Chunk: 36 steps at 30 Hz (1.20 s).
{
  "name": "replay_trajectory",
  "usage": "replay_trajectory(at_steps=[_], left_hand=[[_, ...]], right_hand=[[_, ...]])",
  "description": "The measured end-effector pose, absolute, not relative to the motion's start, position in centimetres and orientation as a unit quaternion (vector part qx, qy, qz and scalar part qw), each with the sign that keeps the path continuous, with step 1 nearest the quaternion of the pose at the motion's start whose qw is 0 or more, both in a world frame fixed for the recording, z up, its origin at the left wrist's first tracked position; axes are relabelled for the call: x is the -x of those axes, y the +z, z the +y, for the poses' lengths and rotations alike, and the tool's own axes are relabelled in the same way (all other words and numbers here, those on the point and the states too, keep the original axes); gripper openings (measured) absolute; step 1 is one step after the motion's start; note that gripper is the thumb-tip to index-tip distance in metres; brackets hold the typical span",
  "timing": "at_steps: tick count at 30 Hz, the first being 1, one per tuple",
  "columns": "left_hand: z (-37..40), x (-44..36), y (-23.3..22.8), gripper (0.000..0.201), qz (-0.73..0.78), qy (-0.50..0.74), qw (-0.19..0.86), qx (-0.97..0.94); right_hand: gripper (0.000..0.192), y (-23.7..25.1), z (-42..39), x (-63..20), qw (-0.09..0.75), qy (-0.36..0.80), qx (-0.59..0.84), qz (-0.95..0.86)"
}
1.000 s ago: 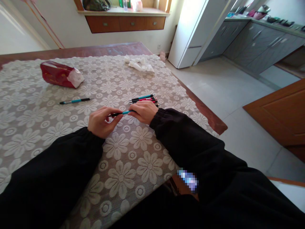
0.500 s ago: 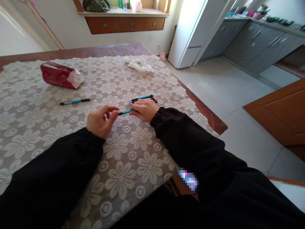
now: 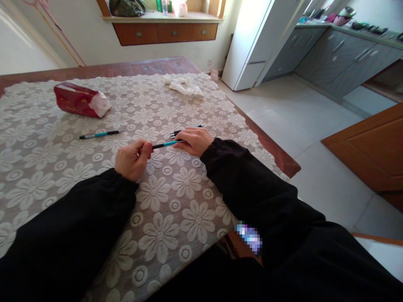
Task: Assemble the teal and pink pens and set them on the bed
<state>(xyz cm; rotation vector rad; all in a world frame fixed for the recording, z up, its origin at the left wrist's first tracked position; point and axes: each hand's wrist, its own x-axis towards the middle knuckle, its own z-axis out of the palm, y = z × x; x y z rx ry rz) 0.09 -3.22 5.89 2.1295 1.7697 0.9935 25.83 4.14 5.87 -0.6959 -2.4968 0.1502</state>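
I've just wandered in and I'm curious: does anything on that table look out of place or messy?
Slightly. One teal pen lies alone on the lace tablecloth, apart from the pile of pens by the right hand. Crumpled white tissue sits near the far edge, and the red tissue pack lies askew with a tissue poking out.

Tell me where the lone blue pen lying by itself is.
In the head view, the lone blue pen lies on the lace tablecloth, left of the left hand, just below the red packet.

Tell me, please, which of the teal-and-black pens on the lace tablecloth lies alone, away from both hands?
The teal-and-black pen left of the hands, near the red tissue pack. Another is held between the left hand and right hand; the rest lie bunched by the right hand.
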Motion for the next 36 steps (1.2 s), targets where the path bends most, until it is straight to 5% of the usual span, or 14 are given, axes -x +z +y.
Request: replay_trajectory(at_steps=[11,24,30,36], left_hand=[[-3.4,-0.2,6.5,0.054,0.549,0.358,0.195,-0.73],[-3.5,0.3,6.2,0.045,0.565,0.403,0.179,-0.697],[-3.8,0.1,6.8,0.044,0.548,0.372,0.075,-0.745],[-3.5,0.0,6.6,0.044,0.562,0.39,0.104,-0.722]], right_hand=[[0.045,6.2,4.3,-26.4,0.293,0.064,0.248,-0.921],[0.05,6.8,4.9,-27.4,0.279,0.069,0.287,-0.914],[0.046,6.2,5.0,-26.9,0.269,0.166,0.322,-0.892],[0.042,5.8,5.5,-26.9,0.296,0.265,0.341,-0.852]])
